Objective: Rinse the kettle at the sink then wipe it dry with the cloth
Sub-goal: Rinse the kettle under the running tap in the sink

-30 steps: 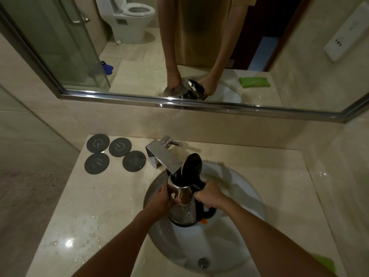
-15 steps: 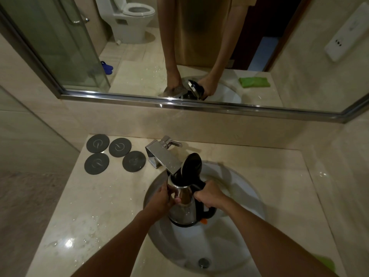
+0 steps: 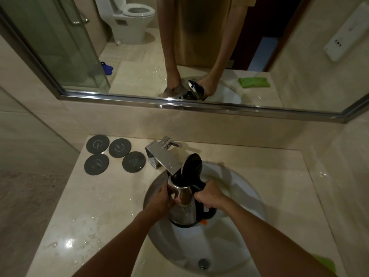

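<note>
Kettle [image 3: 184, 206]: lid up, over sink [image 3: 245, 188], mouth under tap [image 3: 162, 158].
Right hand [image 3: 209, 197]: fingers wrapped round handle.
Left hand [image 3: 162, 199]: fingers curled on steel body.
Progress: rinsing stage; whether water runs, cannot tell.
Left: wiping; green cloth [image 3: 327, 265] untouched.

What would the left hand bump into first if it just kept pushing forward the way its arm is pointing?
The left hand already grips the steel kettle, so the kettle body blocks it straight away. Beyond that, the line seems to lead toward the faucet spout above the open kettle mouth, though depth is hard to judge here.

Silver-and-black kettle [image 3: 184, 206], green cloth [image 3: 325, 265], white sink [image 3: 239, 246].
</note>
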Demonstrator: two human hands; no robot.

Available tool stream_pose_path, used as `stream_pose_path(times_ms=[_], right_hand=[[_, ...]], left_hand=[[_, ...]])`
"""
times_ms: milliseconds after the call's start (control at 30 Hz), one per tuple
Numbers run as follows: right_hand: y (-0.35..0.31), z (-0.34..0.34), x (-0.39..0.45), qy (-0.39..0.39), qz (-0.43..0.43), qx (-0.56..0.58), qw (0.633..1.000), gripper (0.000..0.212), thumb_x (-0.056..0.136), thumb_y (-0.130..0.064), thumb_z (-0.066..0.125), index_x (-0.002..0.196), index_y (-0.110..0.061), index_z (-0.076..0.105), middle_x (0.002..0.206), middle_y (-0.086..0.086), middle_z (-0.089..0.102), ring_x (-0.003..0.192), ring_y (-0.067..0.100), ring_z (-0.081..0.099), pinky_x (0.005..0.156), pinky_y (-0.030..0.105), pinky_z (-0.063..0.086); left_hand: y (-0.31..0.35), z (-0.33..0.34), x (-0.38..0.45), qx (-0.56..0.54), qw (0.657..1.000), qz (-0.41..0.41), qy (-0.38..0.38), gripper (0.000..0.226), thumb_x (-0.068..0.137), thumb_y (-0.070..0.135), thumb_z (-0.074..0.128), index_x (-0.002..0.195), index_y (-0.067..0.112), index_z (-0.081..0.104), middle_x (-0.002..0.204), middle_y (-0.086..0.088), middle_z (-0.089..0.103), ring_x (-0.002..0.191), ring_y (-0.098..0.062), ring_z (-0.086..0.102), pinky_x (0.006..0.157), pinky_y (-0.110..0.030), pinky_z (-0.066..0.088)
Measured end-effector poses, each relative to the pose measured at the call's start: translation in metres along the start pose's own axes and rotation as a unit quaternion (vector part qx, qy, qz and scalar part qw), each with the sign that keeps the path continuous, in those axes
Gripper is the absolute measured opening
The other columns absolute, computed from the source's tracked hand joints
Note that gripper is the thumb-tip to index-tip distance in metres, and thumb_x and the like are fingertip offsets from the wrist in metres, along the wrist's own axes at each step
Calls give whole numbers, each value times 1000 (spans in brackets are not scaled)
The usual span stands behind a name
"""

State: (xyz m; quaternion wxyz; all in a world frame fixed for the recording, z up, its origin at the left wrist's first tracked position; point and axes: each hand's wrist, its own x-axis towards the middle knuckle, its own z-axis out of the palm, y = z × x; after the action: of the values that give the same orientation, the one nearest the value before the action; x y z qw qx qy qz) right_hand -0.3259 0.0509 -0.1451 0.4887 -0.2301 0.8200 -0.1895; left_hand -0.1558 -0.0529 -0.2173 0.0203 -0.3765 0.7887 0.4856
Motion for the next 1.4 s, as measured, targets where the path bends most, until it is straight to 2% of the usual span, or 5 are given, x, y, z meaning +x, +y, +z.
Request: stream_pose_path(times_ms=[367, 467, 767, 1000, 1400], right_hand=[[2, -1, 0, -2, -3, 5, 1000, 12, 81, -5, 64, 75, -12, 55, 63, 5, 56, 50, 16, 56, 48, 25, 45], [2, 0, 1, -2, -1, 4, 1000, 11, 81, -6, 64, 76, -12, 56, 63, 5, 57, 50, 16, 57, 48, 25, 45], [4, 2, 3, 5, -1, 12, 1000, 8, 78, -9, 65, 74, -11, 58, 62, 5, 57, 53, 16, 57, 52, 28, 46], [5, 2, 4, 3, 1, 9, 1000, 7, 78, -9, 65, 77, -11, 59, 66, 6, 59, 55, 16, 59, 51, 27, 46], [7, 3, 7, 2, -1, 14, 1000, 8, 78, -7, 65, 77, -12, 58, 65, 5, 58, 55, 16, 57, 53, 28, 46]], left_hand=[[1, 0, -1, 1, 1000, -2, -7, 57, 84, 37, 68, 131, 21, 40, 129, -2, 54, 116, -13, 54, 99, -31, 44], [0, 0, -1, 6, 1000, -5, -1, 51, 83, 37, 68, 125, 20, 43, 126, -2, 55, 107, -10, 56, 95, -29, 46], [1, -2, -4, 1, 1000, 0, -8, 52, 83, 42, 66, 124, 21, 43, 125, -4, 53, 112, -17, 54, 95, -32, 46], [7, 0, -4, -12, 1000, 0, 0, 47, 85, 31, 68, 124, 18, 44, 126, -4, 54, 106, -11, 55, 91, -24, 44], [8, -1, -4, 1, 1000, 6, -2, 43, 86, 30, 66, 122, 19, 46, 122, 1, 54, 108, -9, 53, 93, -26, 42]])
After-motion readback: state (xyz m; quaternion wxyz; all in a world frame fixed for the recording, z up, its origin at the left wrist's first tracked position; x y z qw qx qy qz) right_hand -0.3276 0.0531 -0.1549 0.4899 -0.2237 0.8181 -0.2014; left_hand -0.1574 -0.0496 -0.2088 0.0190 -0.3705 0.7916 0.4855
